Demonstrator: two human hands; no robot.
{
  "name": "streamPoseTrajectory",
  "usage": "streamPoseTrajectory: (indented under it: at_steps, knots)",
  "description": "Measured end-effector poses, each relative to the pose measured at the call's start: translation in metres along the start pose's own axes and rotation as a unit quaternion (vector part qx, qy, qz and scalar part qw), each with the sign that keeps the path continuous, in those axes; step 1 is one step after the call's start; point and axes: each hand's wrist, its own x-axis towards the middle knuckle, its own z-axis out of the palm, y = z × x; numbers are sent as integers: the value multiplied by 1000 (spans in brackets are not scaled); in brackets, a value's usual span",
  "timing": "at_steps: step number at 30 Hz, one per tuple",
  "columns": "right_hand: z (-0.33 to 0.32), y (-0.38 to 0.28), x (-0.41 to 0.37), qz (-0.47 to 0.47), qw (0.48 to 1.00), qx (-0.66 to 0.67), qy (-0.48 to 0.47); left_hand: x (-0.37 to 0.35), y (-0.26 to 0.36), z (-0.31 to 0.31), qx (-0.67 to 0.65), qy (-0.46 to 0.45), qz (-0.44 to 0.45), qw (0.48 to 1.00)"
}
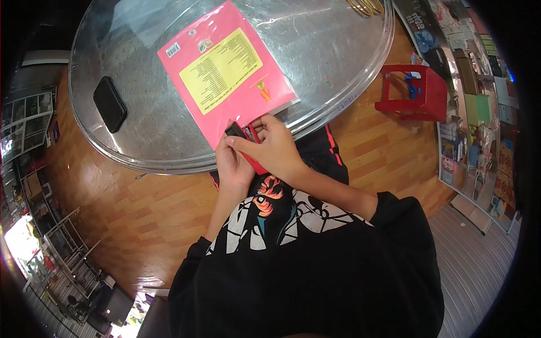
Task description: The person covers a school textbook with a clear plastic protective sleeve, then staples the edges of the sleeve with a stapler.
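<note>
Both hands meet at the table's near edge around a small red and black object (247,138), which I cannot identify. My left hand (232,166) wraps round its lower left side. From the right, my right hand (273,147) closes on it, with the thumb across its black end. Just beyond my fingers a pink book (186,79) with a yellow printed panel lies on the round metal table (163,124). The fingers hide part of the red and black object.
A black phone (109,105) lies at the table's left. Gold-coloured metal loops (367,7) sit at its far right edge, near a clear plastic sheet at the far left. A red stool (414,93) stands on the wooden floor. Stocked shelves (479,112) line the right.
</note>
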Motion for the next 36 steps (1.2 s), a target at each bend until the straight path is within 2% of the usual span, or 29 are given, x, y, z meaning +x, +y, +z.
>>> streamPoseTrajectory:
  at_steps: [7, 9, 10, 12, 15, 17, 20, 22, 24, 25, 26, 27, 28, 29, 31, 32, 33, 35, 36]
  knots:
    - [1, -4, 3, -34, 998, -20, 44, -4, 2, -6, -42, -48, -51, 997]
    - [1, -3, 5, -33, 998, -21, 51, -7, 1, -2, -41, -125, -71, 989]
    - [1, -1, 7, -26, 998, 2, 50, -6, 1, -2, -38, -125, -74, 989]
    - [2, 6, 12, -20, 998, 27, 50, -4, 1, -2, 13, -17, -17, 1000]
    - [6, 17, 21, -73, 992, 62, 85, 0, 2, -8, 24, 20, 5, 1000]
    - [5, 20, 24, -52, 994, 84, 44, -2, 0, 0, 39, 25, 12, 999]
    - [3, 19, 24, -13, 997, 69, 35, -1, 0, -1, 45, 23, 30, 998]
    - [-6, 15, 23, -17, 999, 36, 6, -1, 1, -3, 37, 13, 41, 998]
    - [-19, 10, 21, -18, 1000, 0, -25, -4, 2, 3, -33, -32, 19, 999]
    - [-30, 9, 20, -79, 993, -22, -80, -6, 0, 8, -34, -33, 19, 999]
    - [-42, 7, 19, -140, 980, -45, -136, -11, -2, 20, 24, 19, 37, 999]
    - [-62, 0, 18, -114, 967, -134, -186, -13, -4, 27, 83, 71, 56, 992]
    - [-78, -3, 17, -172, 954, -182, -162, -10, -3, 28, 19, 68, 65, 995]
    - [-92, -18, 12, -130, 960, -205, -141, -10, 0, 24, 15, 65, 71, 995]
    - [-113, -28, 13, -127, 945, -301, -12, -12, 6, 13, -41, -26, 11, 999]
    - [-120, -26, 20, -195, 915, -347, 61, -14, 6, 14, -42, -29, 17, 999]
    - [-125, -22, 28, -200, 914, -347, 59, -16, 2, 14, -50, -29, 12, 998]
    - [-132, -11, 46, -272, 831, -419, 245, -17, -4, 19, -60, -34, 8, 998]
    - [-132, -8, 53, -263, 812, -443, 275, -17, -8, 24, -51, -27, 1, 998]
